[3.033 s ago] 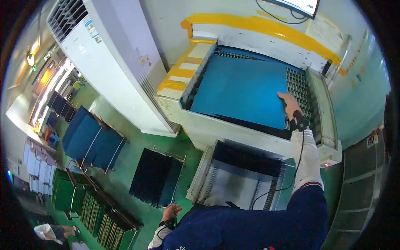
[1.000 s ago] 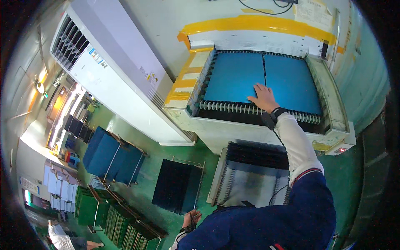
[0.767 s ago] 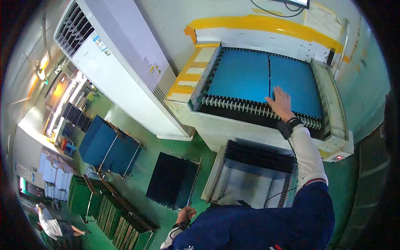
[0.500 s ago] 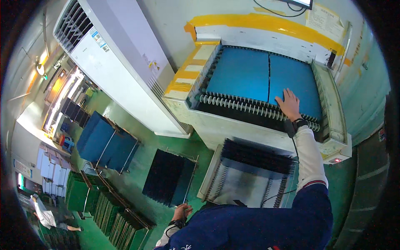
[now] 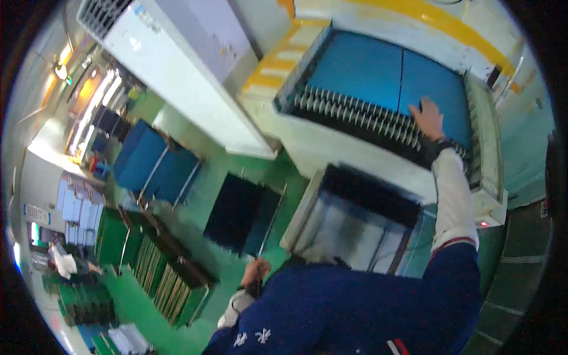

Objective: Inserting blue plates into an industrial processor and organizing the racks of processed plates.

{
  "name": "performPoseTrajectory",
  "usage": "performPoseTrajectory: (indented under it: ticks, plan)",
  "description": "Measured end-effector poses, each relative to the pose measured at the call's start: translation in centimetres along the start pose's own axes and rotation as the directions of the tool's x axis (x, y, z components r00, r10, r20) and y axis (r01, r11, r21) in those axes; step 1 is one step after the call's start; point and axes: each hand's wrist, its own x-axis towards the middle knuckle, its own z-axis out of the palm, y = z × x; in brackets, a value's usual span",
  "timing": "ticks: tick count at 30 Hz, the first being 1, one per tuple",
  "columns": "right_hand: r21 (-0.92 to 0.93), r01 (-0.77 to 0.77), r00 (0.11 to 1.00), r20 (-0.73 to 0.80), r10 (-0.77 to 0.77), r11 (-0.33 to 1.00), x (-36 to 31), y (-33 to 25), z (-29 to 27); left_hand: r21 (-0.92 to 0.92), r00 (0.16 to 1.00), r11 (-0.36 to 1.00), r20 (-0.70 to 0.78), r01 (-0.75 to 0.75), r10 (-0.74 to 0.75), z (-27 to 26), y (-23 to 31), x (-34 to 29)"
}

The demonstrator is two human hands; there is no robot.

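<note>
My right hand point(image 5: 428, 118) is over the near part of the right blue panel point(image 5: 441, 89), with its fingers spread. It appears to rest on the panel, next to the dark gap that parts it from the left blue panel point(image 5: 361, 65). Both panels lie on the conveyor machine point(image 5: 349, 145), behind its row of roller discs point(image 5: 361, 115). My left hand point(image 5: 255, 271) is low, beside my body, with its fingers curled. It overlaps the near corner of a rack of dark panels point(image 5: 242, 210); blur hides whether it grips anything.
Below the machine sits a pale open-topped rack point(image 5: 302, 216) with dark panels. A tall white air conditioner point(image 5: 195, 77) stands left of the machine. Racks of blue panels point(image 5: 154, 163) and green panels point(image 5: 160, 266) stand on the green floor. Another person point(image 5: 64, 260) is far left.
The view has tilted, so the machine and racks sit higher and somewhat to the right in the picture. My right hand stays by the right blue panel; my left hand stays low and curled.
</note>
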Motion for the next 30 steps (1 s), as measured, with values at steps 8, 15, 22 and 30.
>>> performPoseTrajectory:
  ticks: [8, 15, 22, 30]
  plan:
    - [0.012, 0.194, 0.966, -0.178, -0.189, 0.981, -0.9, -2.1, -0.4, -0.014, 0.945, 0.998, -0.321, 0.055, -0.056, 3.8, 0.8, -2.0]
    - [0.579, 0.55, 0.822, -0.248, -0.513, 0.602, -15.8, -11.0, -5.4, -0.03, 0.934, 0.998, -0.353, 0.046, -0.054, 5.8, 1.1, -3.4]
    - [0.47, 0.434, 0.838, 0.103, -0.537, 0.768, -29.7, -10.6, -0.7, 0.018, 0.947, 0.997, -0.314, 0.076, -0.066, 5.2, 1.5, -1.5]
    - [0.287, 0.374, 0.841, 0.296, -0.453, 0.882, -34.9, -8.6, 1.9, 0.058, 0.955, 0.994, -0.289, 0.091, -0.071, 4.4, 0.6, -1.6]
